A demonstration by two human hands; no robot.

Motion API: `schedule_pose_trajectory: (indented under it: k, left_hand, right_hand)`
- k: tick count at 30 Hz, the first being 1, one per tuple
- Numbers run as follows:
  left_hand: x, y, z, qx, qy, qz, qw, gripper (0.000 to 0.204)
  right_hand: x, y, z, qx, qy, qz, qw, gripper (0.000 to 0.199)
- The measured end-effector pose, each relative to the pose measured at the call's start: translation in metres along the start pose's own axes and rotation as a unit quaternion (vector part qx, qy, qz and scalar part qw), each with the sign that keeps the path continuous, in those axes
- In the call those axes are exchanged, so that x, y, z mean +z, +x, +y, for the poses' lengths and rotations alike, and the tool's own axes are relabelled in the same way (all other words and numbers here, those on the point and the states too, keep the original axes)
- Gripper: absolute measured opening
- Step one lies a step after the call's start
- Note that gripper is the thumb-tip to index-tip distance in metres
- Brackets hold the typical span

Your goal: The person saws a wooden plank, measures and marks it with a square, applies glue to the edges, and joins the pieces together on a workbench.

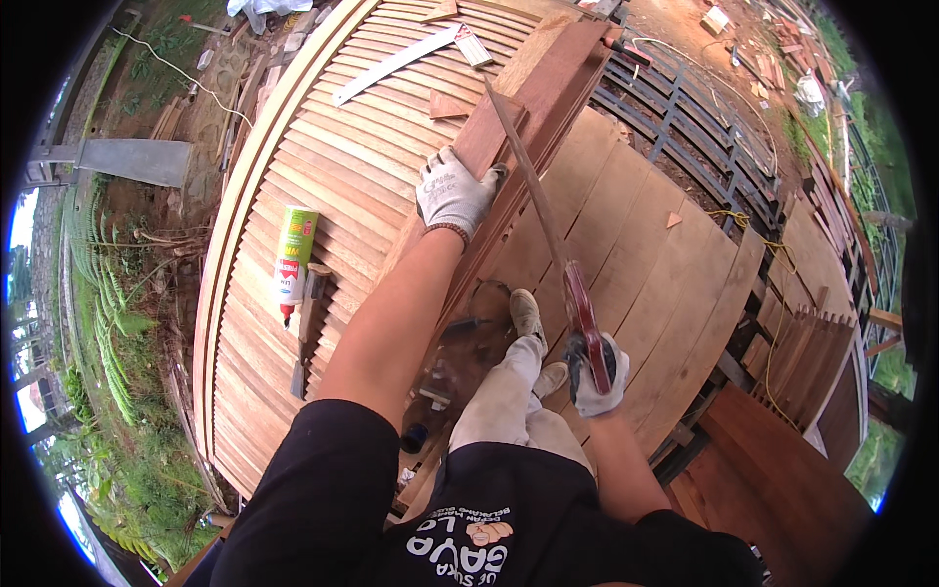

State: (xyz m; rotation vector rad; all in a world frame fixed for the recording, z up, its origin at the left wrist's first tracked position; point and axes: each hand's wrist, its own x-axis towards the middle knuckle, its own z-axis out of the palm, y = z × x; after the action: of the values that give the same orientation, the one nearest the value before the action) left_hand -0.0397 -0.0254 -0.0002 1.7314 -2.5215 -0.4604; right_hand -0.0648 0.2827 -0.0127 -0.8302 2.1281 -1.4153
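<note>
The handsaw [554,233] is clasped in the right grip [599,377]; 1 short board [489,134] is pinned on a timber beam [577,68] by the left grip [456,193]. Sawing seems underway; steady bracing is probably called for.

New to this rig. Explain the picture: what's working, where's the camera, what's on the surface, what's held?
No robot here: these are a person's own hands in pale work gloves. There's one picture, looking down from the left of two head-worn fisheye cameras, so straight edges bend near the rim.

The left hand rests on a short reddish-brown board. The right hand grips a handsaw by its handle; the blade reaches up across the board's end, though I can't tell whether it's cutting.

On the slatted wooden panel lie a carpenter's square, a glue bottle and a chisel-like tool.
</note>
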Motion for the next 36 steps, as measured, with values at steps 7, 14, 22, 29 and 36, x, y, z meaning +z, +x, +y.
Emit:
schedule_pose_trajectory:
  k: [7, 14, 22, 29, 36]
  left_hand:
    - [-0.008, 0.000, 0.010, 0.015, -0.014, -0.019, 1.000, 0.090]
    - [-0.002, -0.009, 0.001, 0.010, -0.013, -0.020, 1.000, 0.086]
    - [-0.001, -0.005, 0.003, 0.011, 0.000, 0.010, 1.000, 0.087]
    - [-0.008, 0.003, 0.006, 0.008, -0.021, -0.010, 1.000, 0.088]
    - [0.001, 0.006, 0.001, 0.022, -0.008, 0.016, 1.000, 0.090]
  right_hand:
    - [0.036, 0.100, -0.042, -0.066, 0.076, 0.035, 0.994, 0.008]
    - [0.020, 0.054, -0.032, 0.009, 0.151, 0.022, 0.988, 0.009]
    - [0.006, -0.003, -0.005, 0.022, 0.021, 0.016, 0.999, 0.012]
    - [0.027, 0.080, -0.040, -0.061, 0.037, 0.026, 0.997, 0.012]
    - [0.022, 0.072, -0.046, -0.115, 0.028, 0.041, 0.992, 0.017]
